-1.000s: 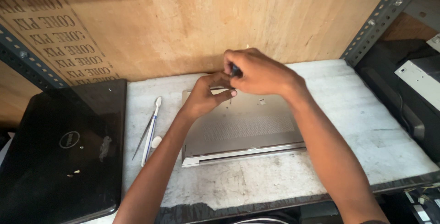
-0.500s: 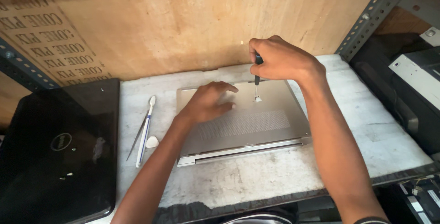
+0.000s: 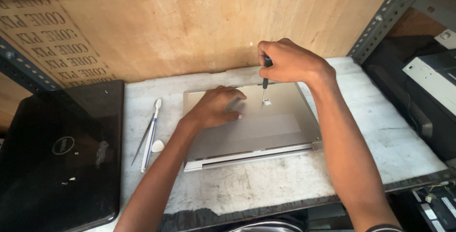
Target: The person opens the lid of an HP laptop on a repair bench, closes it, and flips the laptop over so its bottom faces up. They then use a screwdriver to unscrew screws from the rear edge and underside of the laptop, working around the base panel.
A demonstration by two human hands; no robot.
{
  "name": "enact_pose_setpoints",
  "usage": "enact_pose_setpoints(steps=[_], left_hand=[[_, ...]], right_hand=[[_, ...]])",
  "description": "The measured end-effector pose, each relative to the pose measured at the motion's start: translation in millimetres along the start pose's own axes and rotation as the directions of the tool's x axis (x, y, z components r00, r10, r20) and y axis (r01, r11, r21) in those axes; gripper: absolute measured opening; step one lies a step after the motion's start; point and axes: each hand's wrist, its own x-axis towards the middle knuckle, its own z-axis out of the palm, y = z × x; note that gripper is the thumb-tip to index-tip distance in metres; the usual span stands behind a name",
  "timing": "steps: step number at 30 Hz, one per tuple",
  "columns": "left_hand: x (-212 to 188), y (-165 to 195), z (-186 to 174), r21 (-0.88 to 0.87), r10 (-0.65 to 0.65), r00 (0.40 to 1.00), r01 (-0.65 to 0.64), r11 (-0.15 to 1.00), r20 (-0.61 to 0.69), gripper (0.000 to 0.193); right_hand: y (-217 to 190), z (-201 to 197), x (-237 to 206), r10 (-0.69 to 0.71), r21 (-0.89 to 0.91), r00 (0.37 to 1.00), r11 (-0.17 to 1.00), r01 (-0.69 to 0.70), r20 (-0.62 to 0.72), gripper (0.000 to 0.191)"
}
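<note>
Right hand [image 3: 289, 63] clamped on screwdriver [image 3: 265, 81], tip upright on silver laptop [image 3: 266, 132] base; left hand [image 3: 216, 108] flat, fingers together beside tip; best kept vertical, pressed firmly.

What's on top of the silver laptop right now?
The left hand lies flat on the silver laptop; the right hand holds a screwdriver upright, tip on it. Anything under the palm is hidden.

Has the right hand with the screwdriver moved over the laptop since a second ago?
Yes. The right hand went from beside the left hand toward the silver laptop's right side; screwdriver upright.
</note>
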Motion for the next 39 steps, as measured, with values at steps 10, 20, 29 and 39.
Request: enact_pose_setpoints(steps=[10, 20, 29, 39], left_hand=[[10, 3, 12, -0.297, 0.043, 0.992, -0.076, 0.952, -0.115, 0.044], [68, 25, 55, -0.604, -0.020, 0.936, -0.210, 0.769, -0.351, 0.020], [68, 39, 47, -0.517, -0.205, 0.883, -0.048, 0.854, -0.422, 0.028], [66, 35, 40, -0.547, -0.091, 0.896, -0.183, 0.817, -0.435, 0.023]], right_hand=[[-8, 14, -21, 0.046, -0.007, 0.993, 0.999, -0.048, -0.111, 0.037], [10, 14, -23, 0.026, 0.225, 0.996, 0.974, -0.007, -0.083, 0.023], [15, 11, -15, -0.248, 0.232, 0.969, 0.941, 0.246, -0.022, 0.024], [-2, 7, -20, 0.023, -0.142, 0.994, 0.989, -0.038, -0.111, 0.049]])
